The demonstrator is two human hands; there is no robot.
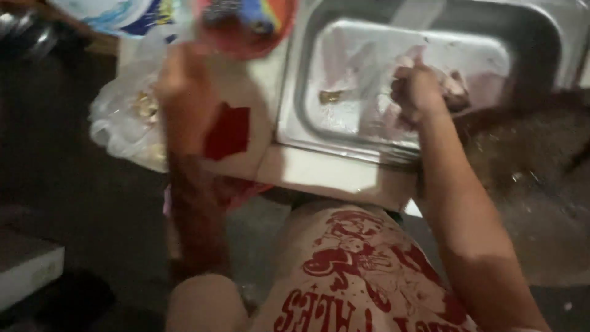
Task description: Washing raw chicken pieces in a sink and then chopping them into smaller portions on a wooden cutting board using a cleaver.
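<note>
Head view, looking steeply down: nearest, at the bottom of the frame, the person's pale shirt with a red printed drawing (362,270) fills the lower middle, pressed close to the white counter edge (326,178), so both arms can reach over it without stretching.

From the lower right the right arm runs up and into the stainless steel sink basin (344,117). The right hand (416,92) is curled shut around a pale pinkish lump, apparently raw meat (452,86), which sits in the right part of the basin, upper right of centre in the frame. Held low inside the basin, any drips from it would land in the metal tub rather than on the counter; that is my reading. A small brownish scrap (330,96) lies apart on the basin floor, left of the hand.

On the left, the left arm rises from the bottom of the frame to the counter. The left hand (178,77) is smeared by motion; I cannot tell whether it is open or gripping anything. It hovers over or against a crumpled clear plastic bag (120,120) with yellowish bits inside, sitting at the counter's left edge, and just beside a red patch (228,130) on the counter that is too blurred to identify.

Farthest off, along the top edge, a round red-orange dish (246,31) holds blurred colourful items, and a white and blue plate-like thing (117,13) lies in the upper left corner.
</note>
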